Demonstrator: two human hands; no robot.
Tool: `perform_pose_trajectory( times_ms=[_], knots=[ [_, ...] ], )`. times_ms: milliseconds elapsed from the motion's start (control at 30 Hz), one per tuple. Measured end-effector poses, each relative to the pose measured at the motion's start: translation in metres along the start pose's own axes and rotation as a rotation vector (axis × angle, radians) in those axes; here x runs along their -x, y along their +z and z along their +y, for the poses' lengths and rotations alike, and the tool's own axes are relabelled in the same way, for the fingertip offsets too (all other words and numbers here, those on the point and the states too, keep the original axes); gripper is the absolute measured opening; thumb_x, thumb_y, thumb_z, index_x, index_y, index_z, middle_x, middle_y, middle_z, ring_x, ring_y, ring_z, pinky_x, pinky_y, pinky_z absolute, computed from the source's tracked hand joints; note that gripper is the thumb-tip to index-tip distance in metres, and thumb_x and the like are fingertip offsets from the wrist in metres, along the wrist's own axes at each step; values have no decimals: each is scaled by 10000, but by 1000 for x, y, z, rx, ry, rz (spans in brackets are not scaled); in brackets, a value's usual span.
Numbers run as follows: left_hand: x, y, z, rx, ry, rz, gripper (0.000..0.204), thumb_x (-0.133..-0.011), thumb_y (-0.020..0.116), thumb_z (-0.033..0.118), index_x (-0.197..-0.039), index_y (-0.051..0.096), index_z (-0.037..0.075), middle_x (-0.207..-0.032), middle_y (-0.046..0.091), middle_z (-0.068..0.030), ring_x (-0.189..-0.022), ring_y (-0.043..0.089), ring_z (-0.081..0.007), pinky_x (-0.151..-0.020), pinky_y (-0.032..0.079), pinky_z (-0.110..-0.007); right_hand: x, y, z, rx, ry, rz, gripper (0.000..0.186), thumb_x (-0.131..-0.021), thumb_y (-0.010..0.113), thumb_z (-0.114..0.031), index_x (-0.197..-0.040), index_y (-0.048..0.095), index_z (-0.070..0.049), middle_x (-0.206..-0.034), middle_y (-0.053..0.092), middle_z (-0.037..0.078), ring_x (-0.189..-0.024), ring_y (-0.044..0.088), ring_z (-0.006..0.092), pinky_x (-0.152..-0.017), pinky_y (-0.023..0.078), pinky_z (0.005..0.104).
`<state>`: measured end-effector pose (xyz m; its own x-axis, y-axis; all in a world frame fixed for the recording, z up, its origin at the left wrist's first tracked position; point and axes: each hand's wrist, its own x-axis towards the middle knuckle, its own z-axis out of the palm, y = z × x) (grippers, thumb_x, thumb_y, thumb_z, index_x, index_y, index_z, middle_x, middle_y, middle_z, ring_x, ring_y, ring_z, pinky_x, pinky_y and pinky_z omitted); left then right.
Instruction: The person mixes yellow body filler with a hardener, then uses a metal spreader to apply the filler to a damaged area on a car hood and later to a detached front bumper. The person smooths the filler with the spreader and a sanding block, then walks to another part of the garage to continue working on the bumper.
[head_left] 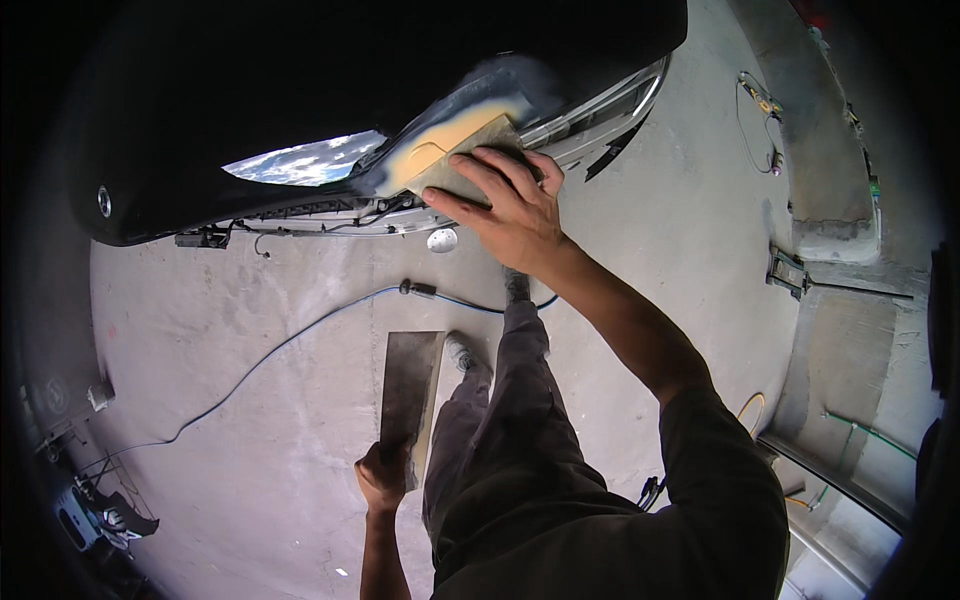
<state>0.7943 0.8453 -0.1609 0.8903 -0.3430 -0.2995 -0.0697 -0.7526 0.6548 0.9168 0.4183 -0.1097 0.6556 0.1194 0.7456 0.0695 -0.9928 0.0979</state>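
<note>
My right hand (pixel 515 212) presses a flat, greyish spreader (pixel 492 136) against the dark car body panel (pixel 290 80), fingers laid over its face. Along the spreader's upper left edge lies a smeared patch of yellow-beige filler (pixel 455 128), with a small raised ridge. A dull, sanded grey area surrounds the patch. Lower down, my left hand (pixel 382 478) is closed round the near end of a long rectangular board (pixel 411 385). Some pale filler shows along the board's right edge. The thumb and the spreader's underside are hidden.
A blue hose (pixel 300 332) with a dark coupling (pixel 418 289) crosses the concrete floor near my shoes (pixel 461 352). A round white disc (pixel 441 241) lies below the car's edge. Dark equipment (pixel 100 515) stands at the left, and a metal stand (pixel 787 272) at the right.
</note>
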Motion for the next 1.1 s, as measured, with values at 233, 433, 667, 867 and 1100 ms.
perform_pose_trajectory(
  times_ms=[233, 433, 667, 867, 1100],
  knots=[
    [-6, 10, -2, -24, -59, -126, 217, -884, 800, 188, -914, 731, -15, -745, 718, -208, -657, 730, -348, -591, 538, -409, 0, 13, -2, 29, 13, 56, 359, -848, 759, -356, -1196, 761, -443, -1267, 667, -68, -1232, 552, 144, -1083, 242, 458],
    [-15, 12, 3, 16, -40, -130, 246, -888, 801, 205, -888, 705, -22, -723, 702, -214, -642, 709, -389, -576, 530, -421, 2, 11, -5, 15, -17, 170, 402, -822, 769, -368, -1219, 756, -432, -1266, 678, -67, -1235, 553, 143, -1092, 229, 463],
    [-18, 18, 5, -4, -48, -144, 304, -869, 815, 222, -783, 644, -14, -659, 648, -225, -577, 640, -411, -535, 490, -427, 7, 24, -18, 35, 3, 72, 350, -848, 761, -396, -1194, 759, -447, -1257, 682, -87, -1246, 541, 137, -1089, 222, 449],
    [-22, 23, 8, 20, 5, -108, 307, -881, 813, 219, -781, 645, -18, -631, 636, -215, -532, 626, -393, -523, 479, -427, 10, 14, 4, 49, -9, 216, 350, -836, 779, -408, -1186, 773, -412, -1270, 685, -84, -1265, 532, 135, -1088, 220, 438],
    [-30, 33, 17, 30, 11, -169, 296, -870, 808, 202, -750, 606, 23, -642, 622, -212, -605, 611, -461, -524, 470, -429, 16, 13, 8, -2, 34, 53, 329, -878, 735, -347, -1193, 769, -436, -1293, 664, -95, -1266, 522, 140, -1064, 248, 451]
  ],
)
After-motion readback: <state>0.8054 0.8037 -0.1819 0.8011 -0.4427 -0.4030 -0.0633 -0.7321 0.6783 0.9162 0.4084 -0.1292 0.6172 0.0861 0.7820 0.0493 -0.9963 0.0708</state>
